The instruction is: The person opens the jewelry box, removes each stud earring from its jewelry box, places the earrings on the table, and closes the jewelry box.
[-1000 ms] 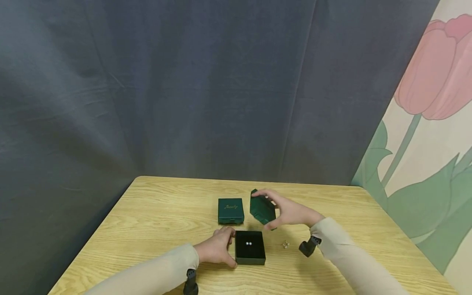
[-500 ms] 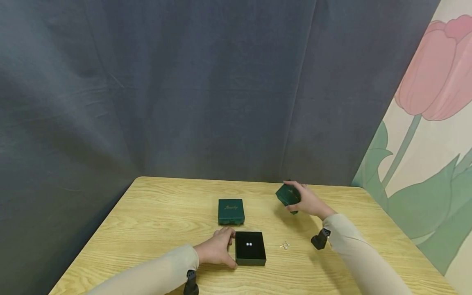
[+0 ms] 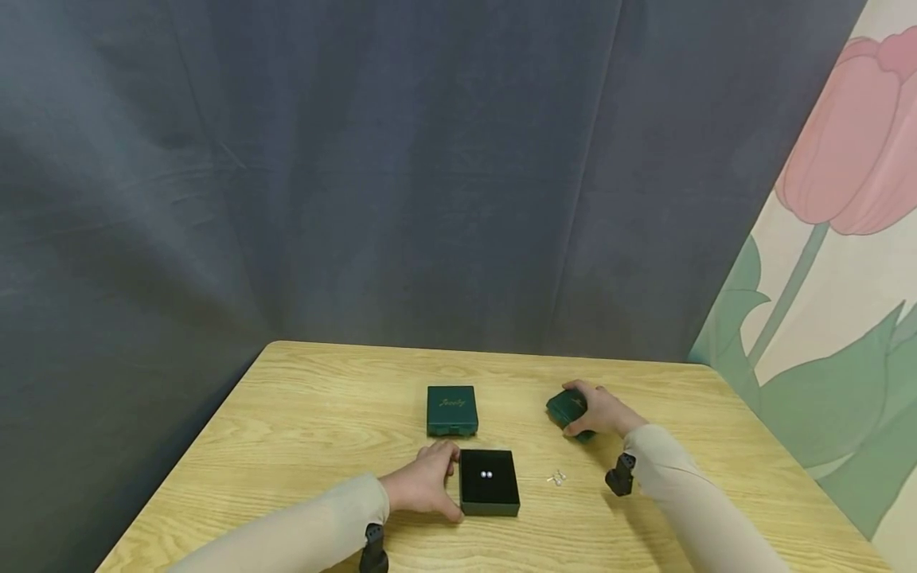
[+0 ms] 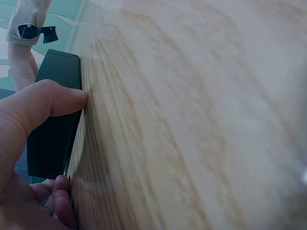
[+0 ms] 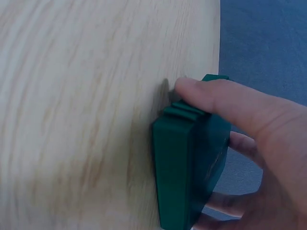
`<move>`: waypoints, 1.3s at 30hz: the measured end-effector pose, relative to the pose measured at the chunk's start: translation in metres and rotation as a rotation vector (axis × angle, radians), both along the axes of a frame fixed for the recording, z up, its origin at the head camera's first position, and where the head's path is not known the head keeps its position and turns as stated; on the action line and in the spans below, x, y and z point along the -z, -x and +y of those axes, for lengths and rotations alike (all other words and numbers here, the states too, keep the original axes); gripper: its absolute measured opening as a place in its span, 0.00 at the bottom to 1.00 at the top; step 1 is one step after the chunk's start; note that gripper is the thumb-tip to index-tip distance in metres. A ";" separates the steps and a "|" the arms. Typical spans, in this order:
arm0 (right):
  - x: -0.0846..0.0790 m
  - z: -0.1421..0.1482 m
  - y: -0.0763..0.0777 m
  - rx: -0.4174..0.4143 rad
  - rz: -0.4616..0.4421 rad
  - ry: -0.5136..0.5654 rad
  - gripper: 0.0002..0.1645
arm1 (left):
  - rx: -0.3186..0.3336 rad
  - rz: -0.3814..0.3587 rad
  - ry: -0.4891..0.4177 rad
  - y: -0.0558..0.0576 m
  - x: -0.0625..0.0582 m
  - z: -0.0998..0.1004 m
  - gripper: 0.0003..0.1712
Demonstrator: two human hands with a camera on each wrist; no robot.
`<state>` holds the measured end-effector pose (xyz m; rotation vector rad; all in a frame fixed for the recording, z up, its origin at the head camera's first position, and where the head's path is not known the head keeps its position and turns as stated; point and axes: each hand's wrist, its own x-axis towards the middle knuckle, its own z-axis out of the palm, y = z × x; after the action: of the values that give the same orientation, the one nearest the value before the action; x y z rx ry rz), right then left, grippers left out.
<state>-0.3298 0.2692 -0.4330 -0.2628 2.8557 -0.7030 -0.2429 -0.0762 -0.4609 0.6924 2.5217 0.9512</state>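
Observation:
My left hand (image 3: 424, 481) grips the left side of a black-lined box (image 3: 489, 503), its thumb at the near corner and its fingers at the far one. Two small pearl-like pieces (image 3: 486, 474) sit on the black lining. In the left wrist view the thumb lies across the side of the dark box (image 4: 61, 72). Farther right, my right hand (image 3: 602, 409) holds a green jewelry box (image 3: 566, 407) with cut corners and gold lettering on its lid. The right wrist view shows this green box (image 5: 173, 167) closed and low at the wooden tabletop, thumb on the clasp side.
A second green jewelry box (image 3: 452, 410), square and closed with gold lettering, stands behind the black-lined box. Small shiny jewelry pieces (image 3: 556, 478) lie on the wooden table (image 3: 344, 398) to the right. A dark curtain (image 3: 430, 199) hangs behind.
My right hand has carried the cut-cornered green box rightward, turned it lettering up and brought it down toward the table. My left hand has kept its place at the black-lined box.

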 end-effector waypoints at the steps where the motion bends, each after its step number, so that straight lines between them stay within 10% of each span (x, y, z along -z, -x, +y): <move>1: 0.000 0.000 0.000 0.002 -0.002 -0.010 0.55 | -0.002 0.001 0.002 0.000 0.000 0.000 0.37; 17: -0.002 -0.004 -0.002 0.002 -0.058 -0.128 0.53 | -0.005 -0.011 -0.002 0.001 0.001 0.000 0.37; 22: -0.002 -0.010 -0.004 -0.036 0.054 -0.144 0.58 | -0.003 -0.007 -0.001 0.002 0.003 0.000 0.37; 28: -0.008 -0.033 -0.010 -0.114 0.289 0.055 0.48 | -0.006 0.004 0.008 0.002 0.003 -0.001 0.38; 39: -0.013 -0.081 -0.044 -0.233 0.209 0.361 0.28 | -0.003 -0.004 -0.010 0.001 0.001 0.000 0.37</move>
<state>-0.2860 0.1881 -0.4202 -0.7478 2.7987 -1.1984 -0.2443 -0.0765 -0.4620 0.6896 2.5170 0.9656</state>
